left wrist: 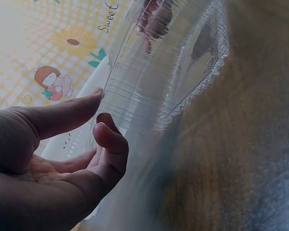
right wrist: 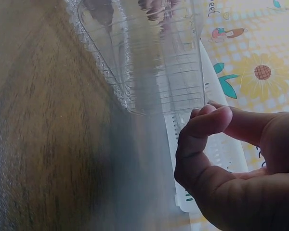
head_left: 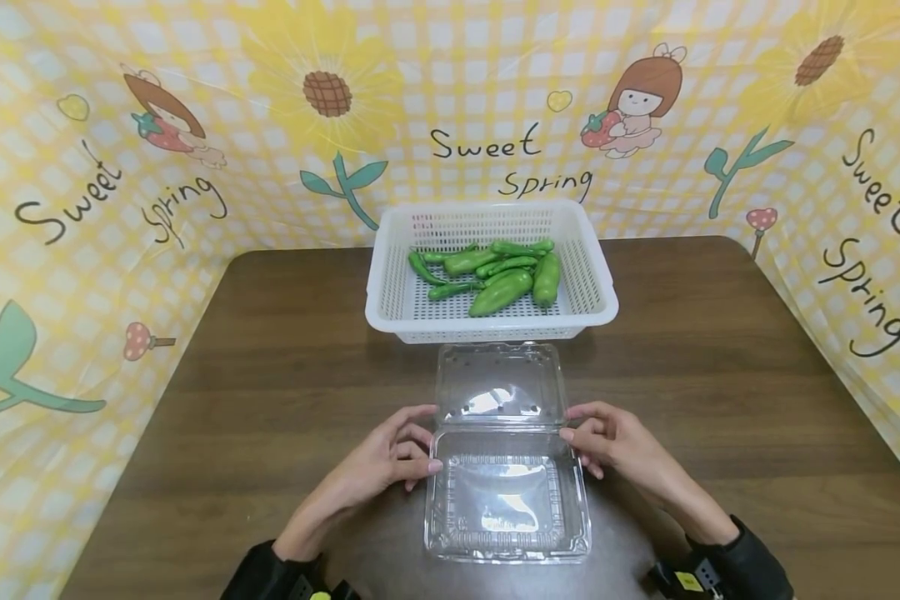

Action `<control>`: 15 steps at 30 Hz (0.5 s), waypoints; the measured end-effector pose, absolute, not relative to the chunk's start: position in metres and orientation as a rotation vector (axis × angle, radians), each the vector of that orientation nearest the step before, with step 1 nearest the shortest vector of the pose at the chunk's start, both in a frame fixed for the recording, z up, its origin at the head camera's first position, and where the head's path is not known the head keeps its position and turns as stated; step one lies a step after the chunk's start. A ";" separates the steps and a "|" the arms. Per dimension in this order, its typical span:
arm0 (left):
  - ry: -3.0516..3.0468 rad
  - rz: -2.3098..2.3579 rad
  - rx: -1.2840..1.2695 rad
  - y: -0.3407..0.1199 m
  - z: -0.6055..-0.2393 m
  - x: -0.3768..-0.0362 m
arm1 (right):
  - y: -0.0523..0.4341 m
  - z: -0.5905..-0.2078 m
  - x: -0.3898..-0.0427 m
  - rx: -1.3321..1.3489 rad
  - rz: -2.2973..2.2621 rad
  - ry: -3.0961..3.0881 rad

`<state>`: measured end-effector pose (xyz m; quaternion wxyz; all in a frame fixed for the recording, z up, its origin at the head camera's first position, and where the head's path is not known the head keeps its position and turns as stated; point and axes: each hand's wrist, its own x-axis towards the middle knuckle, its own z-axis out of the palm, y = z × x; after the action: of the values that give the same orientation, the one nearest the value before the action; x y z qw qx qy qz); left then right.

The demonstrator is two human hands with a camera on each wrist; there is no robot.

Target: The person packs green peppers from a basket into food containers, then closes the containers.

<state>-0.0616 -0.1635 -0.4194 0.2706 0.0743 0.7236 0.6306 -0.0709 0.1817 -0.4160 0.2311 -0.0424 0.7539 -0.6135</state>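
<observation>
Yellow checked cloth (head_left: 105,275) printed with sunflowers, cartoon girls and the words "Sweet Spring" walls in the scene on three sides, and a dark wooden table (head_left: 285,375) fills the lower half of the head view. At upper centre of that table sits a white basket (head_left: 603,296) holding a heap of green peppers (head_left: 498,275). Just below the basket, at centre frame, lies a clear box (head_left: 506,500), open, with its lid (head_left: 498,383) folded back flat toward the basket and nearly touching it. The left hand (head_left: 378,462) rests at the box's left edge near the hinge, fingers loosely curled, thumb and fingertips touching the plastic rim; the left wrist view shows its forefinger (left wrist: 62,115) stretched out against the ribbed wall and another finger bent beside it, so the grip is a light pinch at most. The right hand (head_left: 618,446) mirrors it at the right edge, and the right wrist view shows its fingertips (right wrist: 209,120) bent together against the corner of the box. Both wrists wear dark cuffs (head_left: 742,558) at the bottom of the frame.
</observation>
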 end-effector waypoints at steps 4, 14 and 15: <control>1.943 1.705 0.200 -0.164 -0.419 -0.062 | 0.182 -0.417 -0.071 -0.108 -1.680 2.079; 1.907 1.718 0.197 -0.164 -0.418 -0.059 | 0.183 -0.417 -0.069 -0.153 -1.658 2.095; 1.903 1.721 0.198 -0.164 -0.418 -0.059 | 0.183 -0.417 -0.069 -0.160 -1.655 2.096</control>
<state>-0.0591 -0.1638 -0.4177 0.2802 0.0738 0.7100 0.6419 -0.0687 0.1829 -0.4170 0.2312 -0.0581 0.7622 -0.6018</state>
